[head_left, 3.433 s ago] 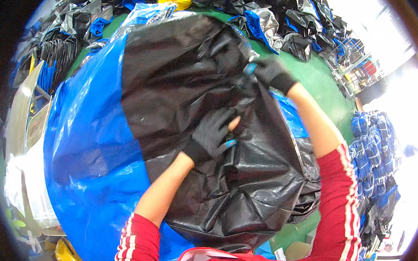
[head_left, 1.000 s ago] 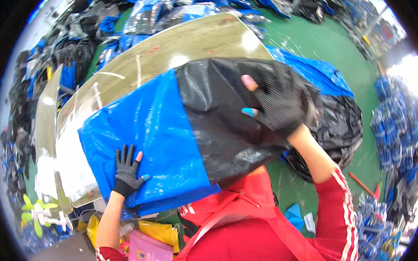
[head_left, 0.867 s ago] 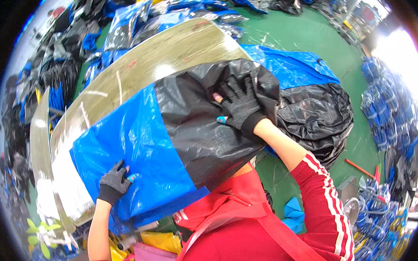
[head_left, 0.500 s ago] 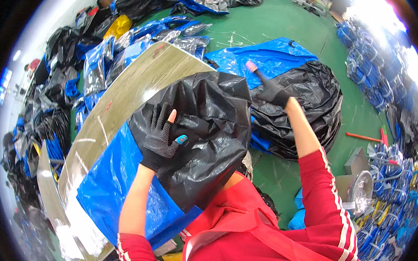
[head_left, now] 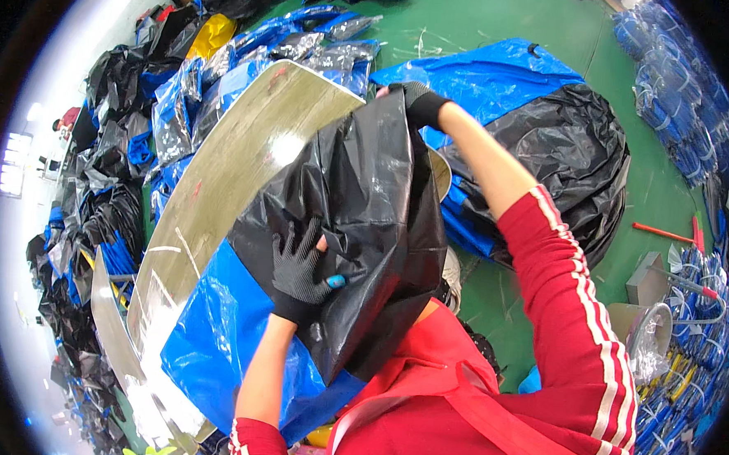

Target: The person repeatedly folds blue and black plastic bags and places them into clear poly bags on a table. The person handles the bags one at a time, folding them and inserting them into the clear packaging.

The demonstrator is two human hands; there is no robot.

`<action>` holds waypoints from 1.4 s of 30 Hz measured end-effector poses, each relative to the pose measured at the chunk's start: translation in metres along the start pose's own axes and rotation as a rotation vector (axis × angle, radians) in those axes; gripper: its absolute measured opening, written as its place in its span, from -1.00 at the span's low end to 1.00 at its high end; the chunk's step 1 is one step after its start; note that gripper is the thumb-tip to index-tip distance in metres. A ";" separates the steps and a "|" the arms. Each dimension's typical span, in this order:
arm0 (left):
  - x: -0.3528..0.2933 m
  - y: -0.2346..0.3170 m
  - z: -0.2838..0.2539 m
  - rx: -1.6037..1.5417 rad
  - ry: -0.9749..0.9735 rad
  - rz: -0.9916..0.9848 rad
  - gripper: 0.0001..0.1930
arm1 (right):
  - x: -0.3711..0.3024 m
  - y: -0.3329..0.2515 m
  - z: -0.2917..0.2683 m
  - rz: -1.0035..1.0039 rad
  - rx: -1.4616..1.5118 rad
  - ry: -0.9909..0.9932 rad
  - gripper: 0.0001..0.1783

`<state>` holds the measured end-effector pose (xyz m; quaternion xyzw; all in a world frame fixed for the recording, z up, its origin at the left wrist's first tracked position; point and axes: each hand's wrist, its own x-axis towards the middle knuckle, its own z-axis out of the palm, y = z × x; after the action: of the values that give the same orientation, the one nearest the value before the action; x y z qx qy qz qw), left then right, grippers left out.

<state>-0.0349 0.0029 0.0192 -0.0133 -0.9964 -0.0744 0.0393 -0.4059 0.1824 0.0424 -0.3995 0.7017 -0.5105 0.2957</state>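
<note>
A black and blue plastic tarp (head_left: 358, 190) lies on the wood-patterned table (head_left: 263, 119) in front of me, its blue part (head_left: 219, 319) toward the near left. My left hand (head_left: 298, 275), in a dark dotted glove with some bare fingertips, rests on the black part with its fingers spread. Something bright blue covers the thumb tip. At the far right edge of the tarp, my right hand (head_left: 416, 102) is closed on the black sheet and lifts it into a standing fold; part of its fingers is hidden.
Beyond the table's right edge, a large crumpled black and blue tarp (head_left: 562, 155) sits on the green floor (head_left: 483, 15). Folded tarps in clear bags (head_left: 340, 57) lie beyond the table. Bundled blue goods (head_left: 668, 95), a bucket (head_left: 644, 324) and a red-handled tool (head_left: 665, 233) are at right.
My right hand has moved left from the crumpled floor tarp to the far edge of the tarp on the table and raised that edge. My left hand stays flat on the tarp.
</note>
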 end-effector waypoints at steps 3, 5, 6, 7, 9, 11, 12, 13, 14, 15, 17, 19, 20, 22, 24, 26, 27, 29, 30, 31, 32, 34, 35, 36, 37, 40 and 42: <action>0.032 0.010 -0.039 -0.155 0.091 -0.062 -0.30 | -0.038 0.003 -0.003 0.428 0.182 -0.045 -0.29; 0.060 0.029 -0.043 -0.201 0.275 -0.035 -0.25 | -0.054 0.000 0.010 0.617 0.121 -0.045 -0.28; 0.074 0.039 -0.039 -0.182 0.307 0.020 -0.20 | -0.057 -0.005 0.020 0.478 -0.176 -0.103 -0.33; 0.085 0.058 -0.023 -0.078 0.143 0.091 -0.14 | -0.061 -0.012 0.029 0.164 -0.209 0.034 -0.40; 0.101 0.078 -0.004 -0.123 -0.008 0.129 0.01 | -0.067 -0.034 0.043 0.014 -0.057 0.239 -0.61; 0.109 0.087 0.011 -0.050 0.135 0.095 0.01 | -0.078 -0.059 0.045 0.015 -0.066 0.359 -0.69; 0.109 0.090 0.017 -0.021 0.170 0.059 0.01 | -0.083 -0.069 0.043 0.004 -0.327 0.409 -0.68; 0.107 0.089 0.019 -0.002 0.185 0.074 0.00 | -0.091 -0.077 0.042 -0.054 -0.385 0.535 -0.65; 0.105 0.086 0.020 -0.018 0.088 0.066 0.01 | -0.093 -0.078 0.043 -0.125 -0.431 0.677 -0.61; 0.102 0.084 0.020 -0.021 0.098 0.079 0.01 | -0.098 -0.077 0.046 -0.270 -0.533 0.672 -0.58; 0.097 0.079 0.022 0.007 0.227 0.119 0.04 | -0.089 -0.060 0.059 -0.712 -0.806 0.541 -0.52; 0.095 0.076 0.026 -0.368 0.289 0.018 0.09 | -0.068 -0.026 0.091 -0.559 -1.139 0.394 -0.47; 0.095 0.075 0.028 -0.553 0.378 0.014 0.11 | -0.059 -0.010 0.100 -0.428 -1.286 0.274 -0.46; 0.096 0.072 0.031 -0.328 0.394 0.051 -0.01 | -0.046 0.004 0.104 -0.365 -1.257 0.271 -0.42; 0.093 0.067 0.027 -0.216 0.292 0.110 -0.09 | -0.058 -0.003 0.100 -0.347 -1.224 0.155 -0.38; 0.089 0.056 0.013 -0.094 0.164 0.135 -0.26 | -0.095 -0.029 0.082 -0.106 -0.748 -0.118 -0.33; 0.084 0.051 0.005 -0.270 0.155 0.117 -0.31 | -0.126 -0.039 0.080 -0.403 -0.506 -0.091 -0.26; 0.071 0.043 -0.010 -0.469 0.062 0.065 -0.41 | -0.181 -0.055 0.088 -0.762 -0.663 -0.087 -0.34; 0.065 0.040 -0.015 -0.395 0.117 0.238 -0.40 | -0.205 -0.056 0.096 -0.888 -0.881 -0.035 -0.46; 0.057 0.038 -0.016 -0.134 0.080 0.319 -0.37 | -0.221 -0.046 0.112 -0.902 -0.955 0.133 -0.48; 0.052 0.036 -0.016 0.063 0.148 0.417 -0.34 | -0.233 -0.034 0.126 -0.844 -0.998 0.239 -0.50; 0.043 0.031 -0.011 0.007 0.064 0.344 -0.19 | -0.243 -0.003 0.143 -0.780 -0.872 0.280 -0.50; 0.041 0.026 -0.008 0.064 0.043 0.368 -0.16 | -0.243 0.007 0.145 -0.753 -0.925 0.242 -0.52; 0.041 0.021 -0.007 0.030 -0.001 0.331 -0.29 | -0.243 0.011 0.146 -0.715 -0.909 0.250 -0.54; 0.043 0.017 -0.005 0.010 0.012 0.371 -0.30 | -0.237 0.008 0.140 -0.765 -0.952 0.255 -0.61; 0.052 0.015 -0.004 0.019 0.045 0.438 -0.36 | -0.209 -0.044 0.120 -0.901 -0.786 0.177 -0.77; 0.056 0.024 -0.001 0.036 0.230 0.525 -0.43 | -0.174 -0.091 0.112 -1.235 -0.898 0.251 -0.81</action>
<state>-0.0903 0.0274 0.0282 -0.2614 -0.9490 -0.0450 0.1702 -0.2019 0.2636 0.0966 -0.7392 0.5195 -0.2909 -0.3149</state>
